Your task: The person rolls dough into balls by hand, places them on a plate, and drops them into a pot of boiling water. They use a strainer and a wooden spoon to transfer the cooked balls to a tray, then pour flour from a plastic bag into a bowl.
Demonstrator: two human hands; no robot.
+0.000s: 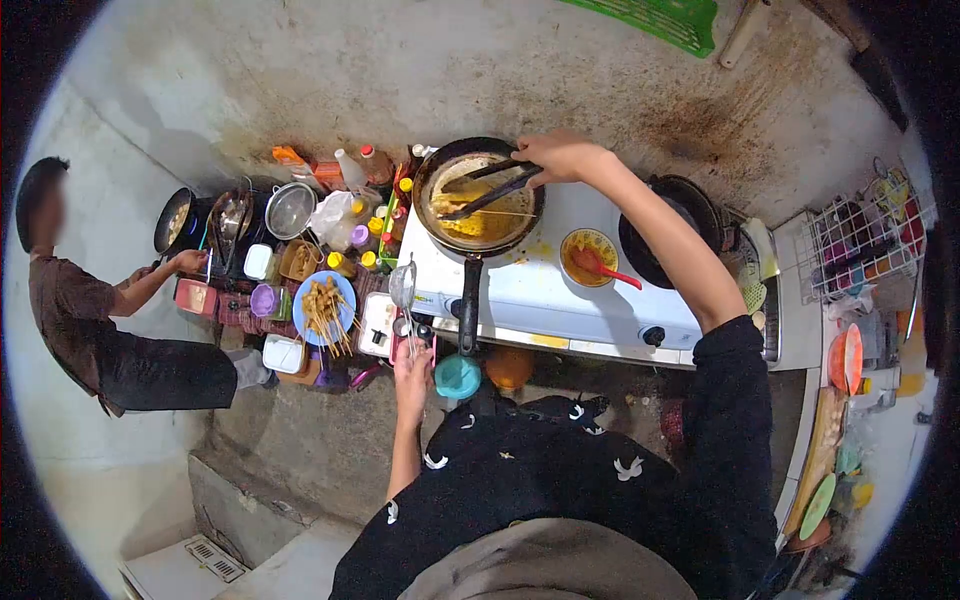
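My right hand (560, 157) is closed around black tongs (505, 190) at the upper right of the frying pan (430, 180). The tips of the tongs reach down over yellow, eggy food (465, 215) in the pan, and a thin skewer stick sticks out from it. Below and left of the pan, my left hand (411, 368) grips the handle of a small wire strainer (403, 287), whose mesh end points up beside the stove. To the left, a blue plate (350, 288) carries several skewers of satay (325, 308).
On the white stove (590, 315) stand a patterned bowl (578, 240) with a red spoon (612, 272) and a dark pan (665, 205). Bottles and containers crowd the left. Farther left, another person (90, 310) works at a second pan (176, 222). A wire rack (865, 240) stands right.
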